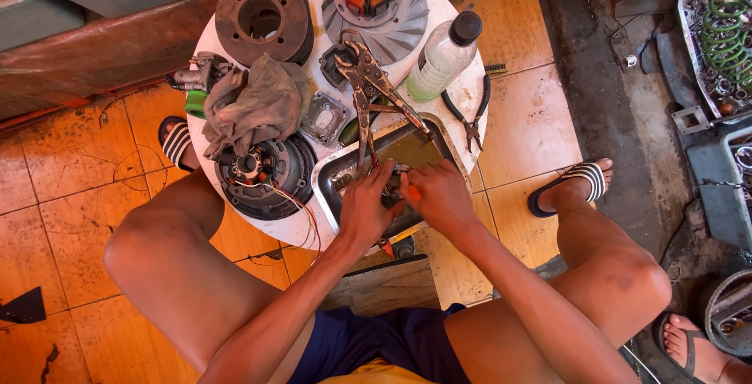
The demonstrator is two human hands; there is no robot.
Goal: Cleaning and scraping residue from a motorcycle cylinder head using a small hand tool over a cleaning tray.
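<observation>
Two hands met over one steel tray (338,166) at the near edge of the round white bench (458,86), and between them sat a small dark engine part (392,184). The left hand (365,205) was clenched on its left side; the right hand (435,196) gripped its right side along with something orange-handled (413,193), too hidden to name. As a judgement, the work stood mid-way: several engine pieces lay stripped and set aside, while this small part was being worked on and nothing looked reassembled.

Counted from large to small, all beyond the grip: one rusty finned cylinder (264,18) far to the left, one fan-bladed flywheel with copper coils (376,0) straight beyond, one round stator housing with loose wires (262,174) just left of the grip, one grey rag (258,102) above that, one clear plastic bottle (442,57) beyond and to the right, one pair of locking pliers (368,86) reaching into the tray, one pair of black-handled pliers (470,114) at the right, one square gasket plate (323,118), and one small carburettor-like piece (200,75) at the far left edge.
</observation>
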